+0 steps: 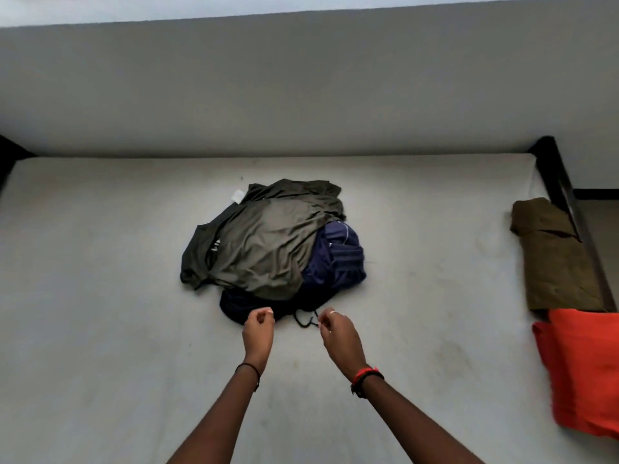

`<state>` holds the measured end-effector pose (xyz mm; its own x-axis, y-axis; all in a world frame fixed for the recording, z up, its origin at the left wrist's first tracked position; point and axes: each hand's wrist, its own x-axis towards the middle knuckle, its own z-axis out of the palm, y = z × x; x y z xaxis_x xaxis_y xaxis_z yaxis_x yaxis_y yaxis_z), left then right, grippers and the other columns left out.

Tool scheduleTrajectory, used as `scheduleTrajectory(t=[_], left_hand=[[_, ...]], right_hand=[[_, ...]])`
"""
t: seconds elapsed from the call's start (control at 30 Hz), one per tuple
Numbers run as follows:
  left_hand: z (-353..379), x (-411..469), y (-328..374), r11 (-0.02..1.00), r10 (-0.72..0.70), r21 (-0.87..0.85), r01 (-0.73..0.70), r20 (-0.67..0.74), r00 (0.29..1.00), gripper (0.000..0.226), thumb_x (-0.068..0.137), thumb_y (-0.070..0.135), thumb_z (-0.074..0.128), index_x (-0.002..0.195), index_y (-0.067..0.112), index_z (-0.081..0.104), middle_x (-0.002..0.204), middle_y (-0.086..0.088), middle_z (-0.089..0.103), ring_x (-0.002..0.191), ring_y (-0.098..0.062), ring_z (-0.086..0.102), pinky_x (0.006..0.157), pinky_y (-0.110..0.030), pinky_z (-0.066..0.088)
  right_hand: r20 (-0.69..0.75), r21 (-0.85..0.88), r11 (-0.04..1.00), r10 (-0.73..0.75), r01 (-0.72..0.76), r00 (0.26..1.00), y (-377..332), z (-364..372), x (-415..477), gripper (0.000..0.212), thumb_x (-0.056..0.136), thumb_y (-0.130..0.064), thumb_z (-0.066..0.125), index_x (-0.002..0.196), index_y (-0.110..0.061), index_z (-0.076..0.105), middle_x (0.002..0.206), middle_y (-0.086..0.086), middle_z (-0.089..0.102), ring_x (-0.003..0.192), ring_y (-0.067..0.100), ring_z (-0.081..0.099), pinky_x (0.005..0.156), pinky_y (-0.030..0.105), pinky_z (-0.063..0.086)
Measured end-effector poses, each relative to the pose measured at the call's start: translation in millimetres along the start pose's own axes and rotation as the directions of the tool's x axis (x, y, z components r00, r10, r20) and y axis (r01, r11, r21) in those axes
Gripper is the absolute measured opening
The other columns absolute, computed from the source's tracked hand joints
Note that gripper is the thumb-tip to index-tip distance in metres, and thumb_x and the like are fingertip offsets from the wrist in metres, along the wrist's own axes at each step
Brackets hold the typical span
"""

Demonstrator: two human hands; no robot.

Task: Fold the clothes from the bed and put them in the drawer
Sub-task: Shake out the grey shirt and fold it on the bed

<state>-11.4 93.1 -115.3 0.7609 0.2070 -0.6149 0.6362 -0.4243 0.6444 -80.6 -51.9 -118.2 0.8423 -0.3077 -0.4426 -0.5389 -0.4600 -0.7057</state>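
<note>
A heap of crumpled olive, navy and black clothes lies mid-way along the bare pale mattress. A folded brown garment lies at its right edge, with a folded orange garment just before it.

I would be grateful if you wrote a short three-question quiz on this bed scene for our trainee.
1. True or false: the folded brown garment lies beyond the orange cloth, at the right edge of the mattress.
2. Fill in: the grey-green shirt lies on ___ of the navy garment.
3. Which garment is nearest the left hand and right hand?
A) grey-green shirt
B) black garment
C) orange cloth

Key: 1 true; 2 top; 3 B.
</note>
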Motion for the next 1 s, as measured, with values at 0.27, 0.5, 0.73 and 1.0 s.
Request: scheduleTrajectory(t=[0.27,0.5,0.73,1.0], left_hand=[[-32.0,88.4,14.6,0.926,-0.159,-0.343,0.158,0.024,0.987,0.058,0.082,0.037,0.069,0.126,0.009,0.045,0.12,-0.004,0.059,0.106,-0.024,0.06,0.093,-0.037,0.051],[-35.7,85.6,29.9,0.87,-0.157,-0.463,0.17,0.069,0.985,0.018,0.092,0.017,0.059,0.077,0.015,0.05,0.083,-0.001,0.06,0.074,-0.011,0.057,0.063,-0.023,0.046],[-26.1,30.1,52.4,0.896,-0.027,-0.437,0.07,0.104,0.994,0.019,0.087,0.019,0.067,0.07,0.012,0.061,0.071,-0.001,0.064,0.065,-0.008,0.057,0.053,-0.011,0.046],[-33.9,-6.9,84.8,0.559,-0.139,-0.74,0.373,0.36,0.922,0.011,0.093,0.019,0.055,0.086,0.013,0.06,0.081,-0.002,0.064,0.081,-0.012,0.058,0.077,-0.023,0.045]], right_hand=[[0.071,-0.148,0.975,-0.158,0.167,0.985,-70.7,60.5,62.7,0.036,0.09,-0.014,0.056,0.126,-0.01,0.05,0.116,0.012,0.056,0.111,0.028,0.051,0.095,0.037,0.042],[0.104,-0.225,0.946,-0.214,0.232,0.971,-91.3,74.7,77.6,0.056,0.087,-0.024,0.064,0.136,-0.013,0.04,0.122,0.011,0.051,0.117,0.028,0.047,0.098,0.037,0.042],[0.037,-0.247,0.934,-0.256,0.257,0.966,-96.6,56.6,65.6,0.042,0.087,-0.018,0.058,0.127,-0.009,0.05,0.112,0.014,0.049,0.105,0.031,0.048,0.086,0.038,0.045],[-0.032,0.027,0.933,-0.359,0.36,0.933,-91.8,-13.7,26.1,0.023,0.09,-0.015,0.046,0.101,-0.006,0.064,0.091,0.005,0.056,0.089,0.022,0.054,0.08,0.028,0.042]])
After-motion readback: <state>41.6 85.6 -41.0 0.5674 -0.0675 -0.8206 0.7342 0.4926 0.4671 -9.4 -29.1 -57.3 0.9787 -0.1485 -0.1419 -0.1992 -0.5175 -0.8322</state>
